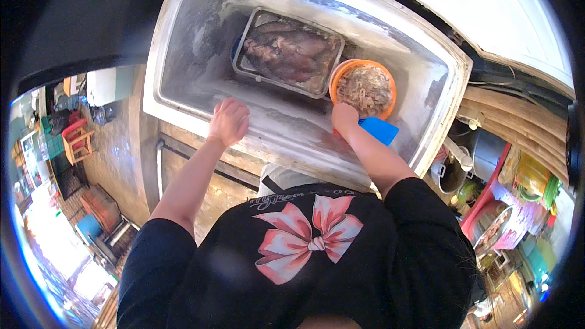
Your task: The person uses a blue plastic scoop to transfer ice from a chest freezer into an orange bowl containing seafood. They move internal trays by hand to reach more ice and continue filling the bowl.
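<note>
Before me is a white chest freezer (153, 98) with its lid raised. My left hand (228, 121) rests palm down on its near rim, fingers apart and empty. My right hand (345, 116) reaches inside, fingers curled at the near edge of an orange round tub (388, 107). Pale shredded contents (364, 89) fill that tub. Beneath my right wrist shows a flat blue piece (381, 131). My right fingertips are hidden, so what they grip is unclear. To the tub's left sits a clear rectangular container (236, 57) holding dark, fleshy, frosted pieces (292, 50).
The raised white lid (493, 13) stands beyond the freezer. At right are large metal pots (489, 153), a metal basin (496, 228) and a yellow tub (532, 171). A wooden stool (78, 146) and a blue container (89, 228) stand to the left.
</note>
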### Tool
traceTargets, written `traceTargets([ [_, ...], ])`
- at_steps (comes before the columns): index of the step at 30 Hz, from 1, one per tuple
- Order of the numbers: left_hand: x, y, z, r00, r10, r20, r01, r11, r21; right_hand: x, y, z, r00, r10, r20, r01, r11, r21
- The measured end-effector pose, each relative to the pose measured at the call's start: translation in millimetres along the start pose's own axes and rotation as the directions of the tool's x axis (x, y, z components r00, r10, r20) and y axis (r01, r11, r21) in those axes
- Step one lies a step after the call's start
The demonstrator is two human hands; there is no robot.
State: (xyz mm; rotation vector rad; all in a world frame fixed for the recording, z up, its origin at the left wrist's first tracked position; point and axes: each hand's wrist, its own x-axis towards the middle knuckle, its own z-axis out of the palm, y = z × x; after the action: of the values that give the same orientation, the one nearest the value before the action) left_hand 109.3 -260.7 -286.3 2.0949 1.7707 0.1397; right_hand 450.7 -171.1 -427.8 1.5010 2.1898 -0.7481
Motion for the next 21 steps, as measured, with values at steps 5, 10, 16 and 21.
traceTargets([
  [5,0.6,0.5,-0.8,1.0,0.005,-0.01,-0.005,1.0,0.019,22.9,2.4,33.2,0.99,0.101,-0.094,-0.086,0.985,0.148],
  [10,1.0,2.4,-4.1,1.0,-0.022,0.011,0.022,1.0,0.014,14.4,15.0,23.4,0.999,-0.039,0.031,0.034,0.99,0.14],
  [16,-0.2,2.3,-2.4,1.0,-0.018,-0.006,0.018,1.0,0.01,8.4,36.4,22.4,0.974,-0.207,0.091,0.197,0.975,0.103],
  [21,-0.2,1.7,-3.5,1.0,-0.02,0.006,0.02,1.0,0.009,3.9,34.6,21.7,0.972,-0.225,0.073,0.216,0.97,0.115],
])
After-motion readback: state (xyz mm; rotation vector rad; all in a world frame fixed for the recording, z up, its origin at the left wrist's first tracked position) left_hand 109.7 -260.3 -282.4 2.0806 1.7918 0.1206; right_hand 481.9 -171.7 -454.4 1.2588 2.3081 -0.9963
